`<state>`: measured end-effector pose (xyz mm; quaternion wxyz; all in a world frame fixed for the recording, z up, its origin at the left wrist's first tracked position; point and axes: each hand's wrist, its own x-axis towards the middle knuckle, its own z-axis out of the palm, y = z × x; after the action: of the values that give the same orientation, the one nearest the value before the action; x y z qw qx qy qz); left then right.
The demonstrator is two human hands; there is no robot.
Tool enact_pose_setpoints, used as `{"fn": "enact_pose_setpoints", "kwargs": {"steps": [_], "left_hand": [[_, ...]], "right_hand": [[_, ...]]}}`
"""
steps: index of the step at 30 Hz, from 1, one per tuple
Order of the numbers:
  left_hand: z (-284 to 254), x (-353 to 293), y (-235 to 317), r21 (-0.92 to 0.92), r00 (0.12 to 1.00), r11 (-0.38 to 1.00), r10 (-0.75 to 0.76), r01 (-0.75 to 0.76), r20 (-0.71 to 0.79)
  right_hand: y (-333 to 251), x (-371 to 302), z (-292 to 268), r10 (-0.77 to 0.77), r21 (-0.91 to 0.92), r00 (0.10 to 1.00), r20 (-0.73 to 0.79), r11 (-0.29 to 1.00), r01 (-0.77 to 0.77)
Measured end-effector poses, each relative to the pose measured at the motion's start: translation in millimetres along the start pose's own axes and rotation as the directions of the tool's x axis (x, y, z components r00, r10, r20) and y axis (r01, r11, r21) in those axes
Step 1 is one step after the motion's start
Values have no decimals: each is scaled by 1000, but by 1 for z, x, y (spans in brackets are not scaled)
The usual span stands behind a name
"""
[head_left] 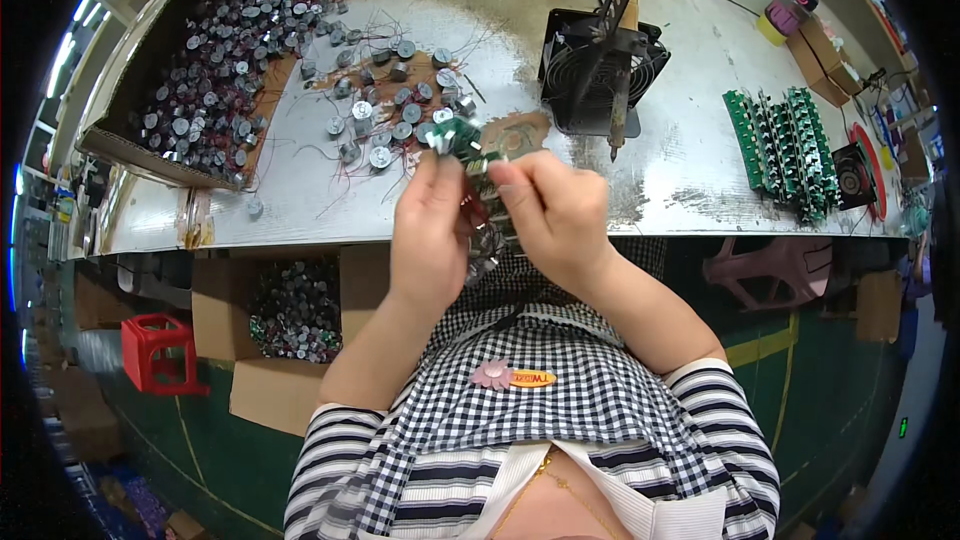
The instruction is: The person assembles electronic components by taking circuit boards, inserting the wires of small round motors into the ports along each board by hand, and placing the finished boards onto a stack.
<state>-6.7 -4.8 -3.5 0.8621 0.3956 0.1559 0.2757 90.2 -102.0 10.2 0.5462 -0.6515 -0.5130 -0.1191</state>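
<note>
Both of my hands are raised at the table's front edge, closed on a green circuit board strip. My left hand pinches its far left end, where white parts show. On the other side, my right hand grips the strip with thumb and fingers. Small round metal parts and red wires hang beneath, between the hands; how they are attached is hidden. Just beyond lie several loose small motors with thin red wires. A soldering iron points down in front of a black fan, right of my hands.
A cardboard box full of motors lies at the left. Stacked green circuit boards sit at the right, near a small black fan. Below the table stand an open carton, a red stool and a pink stool.
</note>
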Motion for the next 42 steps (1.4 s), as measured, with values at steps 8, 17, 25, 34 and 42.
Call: {"fn": "enact_pose_setpoints", "kwargs": {"steps": [8, 17, 25, 34, 42], "left_hand": [[9, -9, 3, 44, 999, 998, 37, -38, 13], [9, -2, -4, 32, 976, 977, 214, -213, -36], [17, -2, -1, -16, 982, 989, 144, -147, -124], [4, 2, 3, 27, 1000, 999, 25, -25, 1], [-6, -12, -16, 72, 990, 989, 123, -128, 70]], "right_hand": [[3, 6, 9, -184, -42, 978, -102, 983, 181], [-10, -17, 14, 150, 150, 983, -109, 980, -133], [-14, -27, 15, 201, 288, 979, 23, 937, -199], [6, -11, 6, -287, 24, 957, 49, 958, 286], [0, -10, 13, 26, 4, 1000, 0, 1000, -26]]}}
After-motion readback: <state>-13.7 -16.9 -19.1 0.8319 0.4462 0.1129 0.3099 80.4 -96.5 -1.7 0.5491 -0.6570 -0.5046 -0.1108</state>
